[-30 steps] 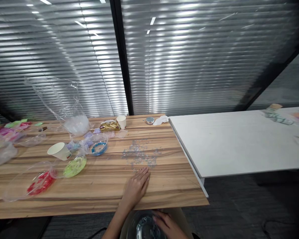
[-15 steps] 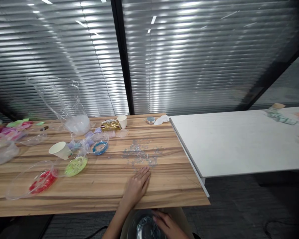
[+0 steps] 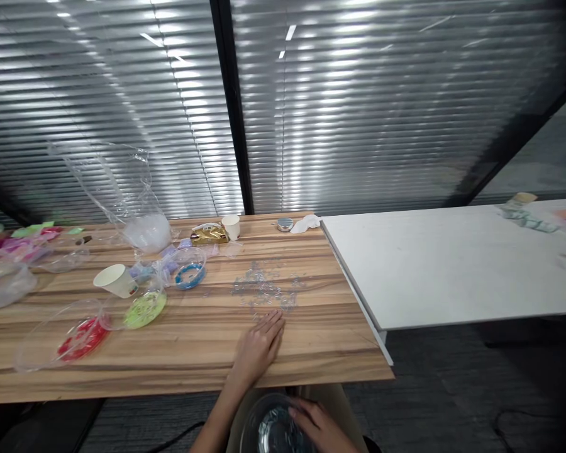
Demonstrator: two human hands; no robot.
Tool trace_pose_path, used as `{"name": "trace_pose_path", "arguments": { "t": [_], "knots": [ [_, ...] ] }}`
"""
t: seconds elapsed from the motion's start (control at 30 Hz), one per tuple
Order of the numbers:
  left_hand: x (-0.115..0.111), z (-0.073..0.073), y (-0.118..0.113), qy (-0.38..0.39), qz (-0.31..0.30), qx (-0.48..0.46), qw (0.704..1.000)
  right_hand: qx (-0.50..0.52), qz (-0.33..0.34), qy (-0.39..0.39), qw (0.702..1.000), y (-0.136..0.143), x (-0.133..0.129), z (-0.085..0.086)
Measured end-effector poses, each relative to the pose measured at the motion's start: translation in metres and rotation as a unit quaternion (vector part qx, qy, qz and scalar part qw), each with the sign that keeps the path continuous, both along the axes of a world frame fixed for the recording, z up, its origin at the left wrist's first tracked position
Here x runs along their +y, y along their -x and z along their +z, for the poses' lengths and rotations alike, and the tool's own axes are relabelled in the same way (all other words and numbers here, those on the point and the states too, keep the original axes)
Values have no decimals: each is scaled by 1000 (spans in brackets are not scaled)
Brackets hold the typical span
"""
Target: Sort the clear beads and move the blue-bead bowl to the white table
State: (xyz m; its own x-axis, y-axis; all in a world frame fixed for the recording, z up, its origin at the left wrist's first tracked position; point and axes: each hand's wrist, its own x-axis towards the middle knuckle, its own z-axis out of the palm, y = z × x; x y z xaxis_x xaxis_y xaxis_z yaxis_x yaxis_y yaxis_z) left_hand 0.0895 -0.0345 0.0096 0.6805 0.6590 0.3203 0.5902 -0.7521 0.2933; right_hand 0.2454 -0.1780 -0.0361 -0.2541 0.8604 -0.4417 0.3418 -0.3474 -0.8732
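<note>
Fingers stretched out, my left hand (image 3: 258, 345) lies flat on the wooden table (image 3: 188, 352). Its fingertips reach the near edge of a scatter of small clear pieces (image 3: 264, 289), too small to name surely. Below the table edge, over my lap, my right hand (image 3: 314, 423) grips the right rim of a clear plastic bowl (image 3: 259, 412). Some shiny clear bits show inside that bowl. Left of the scatter stand clear bowls with blue pieces (image 3: 190, 277), yellow-green pieces (image 3: 145, 309) and red pieces (image 3: 82, 340).
A tipped paper cup (image 3: 114, 280) lies by the bowls. Farther back are a gold packet (image 3: 209, 235), an upright paper cup (image 3: 231, 226), a round tin (image 3: 285, 224), a crumpled tissue (image 3: 305, 223) and a clear bag (image 3: 148, 231). A white table (image 3: 448, 270) adjoins on the right.
The whole view has shifted slightly. My left hand stays flat at the edge of the clear pieces, and my right hand stays on the bowl.
</note>
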Motion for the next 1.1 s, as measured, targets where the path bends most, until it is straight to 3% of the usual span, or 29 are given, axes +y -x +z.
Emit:
{"name": "trace_pose_path", "arguments": {
  "t": [0.17,0.43,0.67,0.83,1.1],
  "knots": [
    [0,0,0,5,2,-1,1000,1,-7,3,1000,-1,-6,4],
    [-2,-3,1,-4,1,-1,1000,-6,-16,-8,1000,-2,-16,-3],
    [-4,-2,2,-6,3,8,1000,-19,-6,-14,1000,-3,-24,6],
    [-4,-3,2,-6,7,-18,1000,-28,6,-7,1000,-8,-29,20],
    [-2,-7,5,2,12,-62,998,-28,-18,-82,996,-28,-32,56]
  ]
}}
